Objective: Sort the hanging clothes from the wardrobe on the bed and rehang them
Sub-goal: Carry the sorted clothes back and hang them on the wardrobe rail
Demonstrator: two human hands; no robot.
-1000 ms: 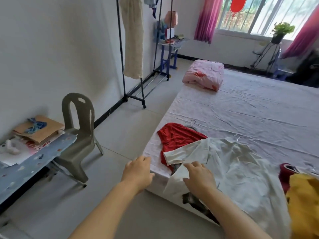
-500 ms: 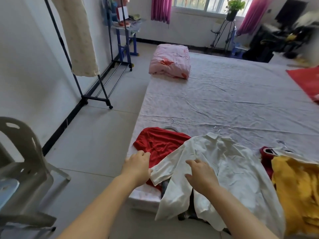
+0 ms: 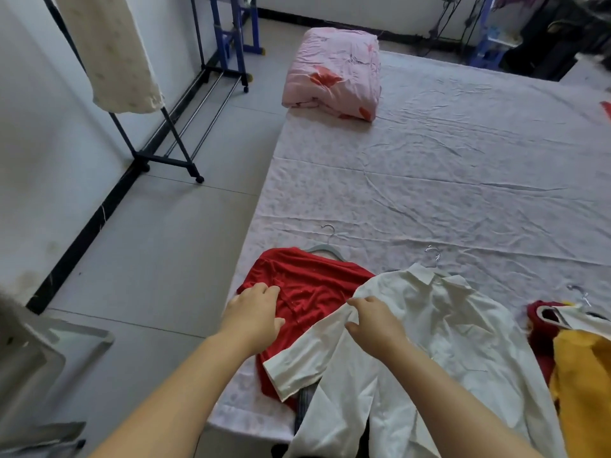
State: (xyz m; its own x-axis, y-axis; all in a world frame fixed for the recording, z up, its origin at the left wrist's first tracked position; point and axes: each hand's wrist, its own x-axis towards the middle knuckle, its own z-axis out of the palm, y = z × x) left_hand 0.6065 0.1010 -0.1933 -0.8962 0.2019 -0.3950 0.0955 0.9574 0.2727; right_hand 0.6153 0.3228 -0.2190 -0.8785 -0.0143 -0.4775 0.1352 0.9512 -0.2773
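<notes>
On the bed (image 3: 429, 180), along its near edge, 4 garments in a row: 1 red shirt (image 3: 307, 285) by the near-left corner, 1 white shirt (image 3: 456, 325) overlapping its right side, then 1 dark red garment (image 3: 537, 328) and 1 yellow garment (image 3: 582, 391) at the right, partly cut off. 3 hangers showing: 1 grey hanger (image 3: 325, 242) at the red shirt's neck, 1 second hanger (image 3: 433, 256) at the white shirt's collar, 1 third hanger (image 3: 578, 292) by the dark red garment. Left hand (image 3: 254, 312) on the red shirt's left edge, fingers curled into the cloth. Right hand (image 3: 373, 322) gripping the white shirt's sleeve near the shoulder, thumb underneath. At the far-left corner, 1 folded pink quilt (image 3: 334, 74). Beside the bed, 1 clothes rack (image 3: 165, 127) with 1 cream garment (image 3: 115, 51) hanging.
</notes>
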